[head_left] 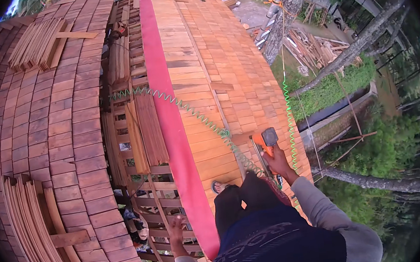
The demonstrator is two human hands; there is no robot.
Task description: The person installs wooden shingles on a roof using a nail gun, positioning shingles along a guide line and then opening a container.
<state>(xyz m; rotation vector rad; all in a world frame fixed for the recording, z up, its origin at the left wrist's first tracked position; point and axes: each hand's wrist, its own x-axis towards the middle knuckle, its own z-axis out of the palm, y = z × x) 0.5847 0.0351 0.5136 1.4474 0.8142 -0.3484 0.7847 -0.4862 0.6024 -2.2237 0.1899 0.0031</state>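
Note:
My right hand (278, 162) is wrapped round the handle of an orange and dark grey nail gun (268, 137), held low over the wooden shingles (240, 85) beside my right leg. A green coiled air hose (194, 113) runs from the open gap across the slope toward my legs, near the nail gun. My left hand (176, 228) holds nothing; its fingers are apart above the bare battens (163, 217). A red underlay strip (185, 166) lies between those battens and the pale shingles. My left sandalled foot (219, 186) rests on the shingles.
Shingle stacks (26, 219) sit on the darker roof at left, and loose boards (150, 131) lie over the battens. The open gap shows clutter below. At right the roof edge drops away; another green coiled hose (288, 108) hangs there, near tree trunks (293, 9).

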